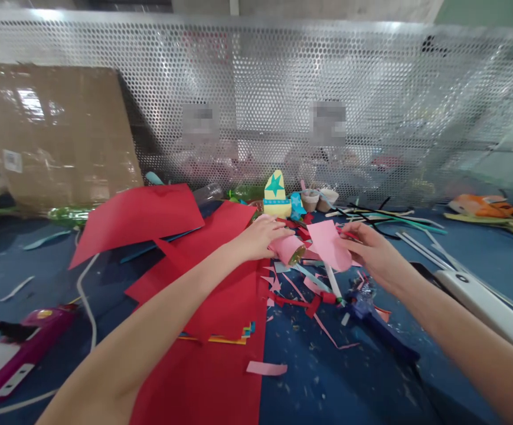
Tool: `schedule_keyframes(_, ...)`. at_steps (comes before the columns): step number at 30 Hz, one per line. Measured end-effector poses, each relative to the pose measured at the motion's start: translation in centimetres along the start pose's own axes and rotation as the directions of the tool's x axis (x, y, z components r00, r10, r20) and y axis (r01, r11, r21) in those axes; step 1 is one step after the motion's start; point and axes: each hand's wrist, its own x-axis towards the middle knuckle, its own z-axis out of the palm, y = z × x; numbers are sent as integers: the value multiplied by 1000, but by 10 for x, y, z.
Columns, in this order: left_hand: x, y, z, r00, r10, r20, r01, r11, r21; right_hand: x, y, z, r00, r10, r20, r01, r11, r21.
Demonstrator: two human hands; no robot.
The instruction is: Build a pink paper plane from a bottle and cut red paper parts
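My left hand (260, 236) is closed round a short tube wrapped in pink paper (288, 249), held above the blue tabletop (349, 378). My right hand (369, 251) pinches a loose pink paper piece (332, 243) beside the tube's open end; the two nearly touch. Beneath the hands lie pink and red paper scraps (303, 298) and a dark blue glue gun (373, 319) with a white stick. Just behind stands a yellow paper rocket with a teal star (275, 196).
Red paper sheets (185, 236) cover the left middle. A magenta tool (21, 354) with a white cord lies at left. A cardboard sheet (56, 133) leans on the perforated metal screen (327, 71). Straws and sticks (393, 218), small cups (316, 199) and a white bar (490, 307) lie right.
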Motion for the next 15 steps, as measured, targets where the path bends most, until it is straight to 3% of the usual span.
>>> schedule_keyframes(4, 12, 4, -10, 997, -49, -67, 48, 999, -25, -37, -15, 11, 998, 66, -1, -65, 975, 214)
schedule_keyframes(9, 17, 20, -38, 969, -179, -170, 161, 981, -112, -52, -23, 11, 994, 92, -65, -67, 946, 318)
schedule_keyframes(11, 13, 31, -51, 966, -228, -123, 213, 969, -125, -54, -22, 11, 994, 93, -50, -72, 947, 313)
schedule_keyframes(13, 8, 40, -59, 965, -259, 41, 262, 960, -100, -57, -17, 14, 997, 73, 6, -72, 964, 258)
schedule_keyframes(15, 1, 46, -59, 922, -328, 205, 347, 936, -63, -60, -8, 19, 995, 56, 81, -71, 980, 188)
